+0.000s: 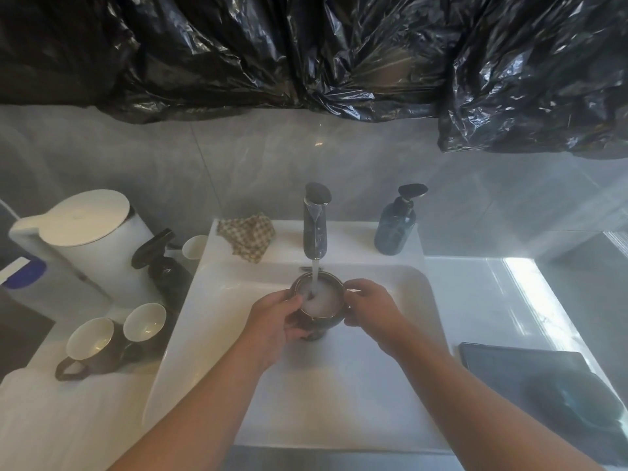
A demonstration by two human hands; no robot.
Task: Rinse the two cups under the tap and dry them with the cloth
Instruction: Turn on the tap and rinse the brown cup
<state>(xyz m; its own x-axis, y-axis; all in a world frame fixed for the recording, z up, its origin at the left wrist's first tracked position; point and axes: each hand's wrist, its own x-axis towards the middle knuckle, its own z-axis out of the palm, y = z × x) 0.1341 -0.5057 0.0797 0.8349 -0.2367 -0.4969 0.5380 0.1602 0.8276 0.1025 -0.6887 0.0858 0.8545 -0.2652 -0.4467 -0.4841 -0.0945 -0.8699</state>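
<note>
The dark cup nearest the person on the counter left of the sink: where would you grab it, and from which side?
Probably by its handle: the dark cup stands upright and the loop sticks out toward the person, clear of the neighbouring cup. Come from the near side with the left hand, once it lets go of the cup under the tap.

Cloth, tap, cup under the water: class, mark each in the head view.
cloth (pixel 247 236), head view, middle of fabric
tap (pixel 316 232), head view, its spout
cup (pixel 323 326), head view, dark front wall
</note>
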